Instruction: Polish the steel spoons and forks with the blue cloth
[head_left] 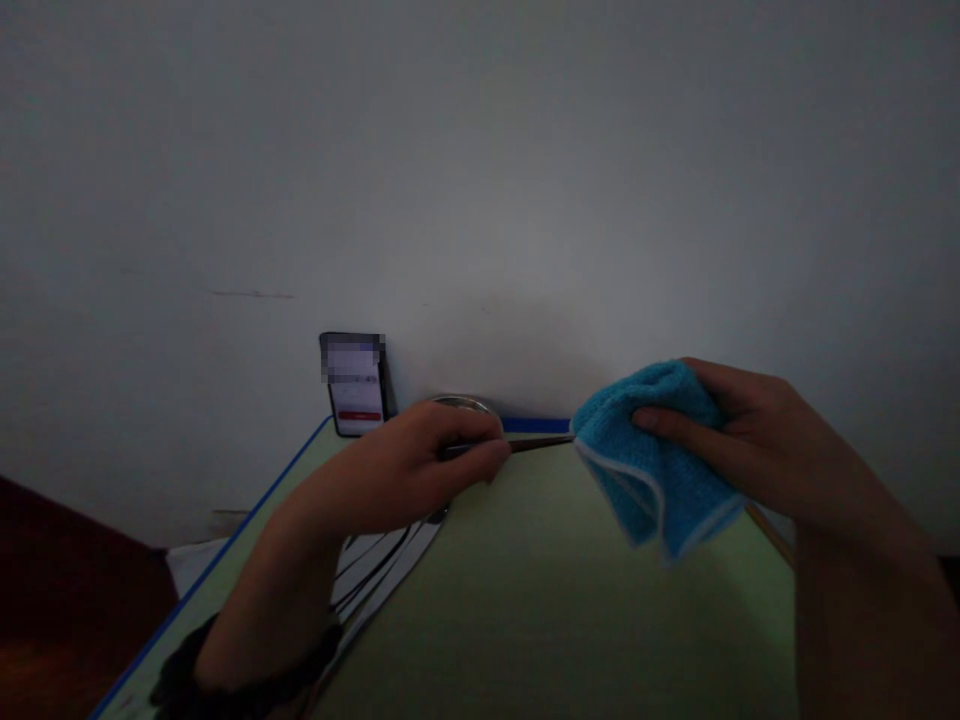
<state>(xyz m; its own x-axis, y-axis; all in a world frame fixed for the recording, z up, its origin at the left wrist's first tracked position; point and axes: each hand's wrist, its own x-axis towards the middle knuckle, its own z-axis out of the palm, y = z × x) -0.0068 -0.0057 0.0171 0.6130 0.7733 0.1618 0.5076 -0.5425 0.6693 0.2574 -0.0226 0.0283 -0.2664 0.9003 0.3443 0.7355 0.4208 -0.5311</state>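
Note:
My left hand (420,465) is closed, pinching one end of a thin dark utensil with a metallic look (541,443) between thumb and fingers. The utensil reaches right into a blue terry cloth with a white edge (660,450), which hides its far end, so its exact kind does not show. My right hand (739,430) grips the folded cloth, thumb on top, at the utensil's end. Under my left forearm, several long, slim utensils (386,565) lie side by side on a white sheet. A round metal dish (469,402) is partly hidden behind my left hand.
A phone (358,390) leans upright against the wall (480,200) at the table's back edge. The pale green table (555,610) has a blue rim. A thin brownish stick or strip (771,535) shows at the right, below the cloth. Something dark red (75,590) stands at the lower left.

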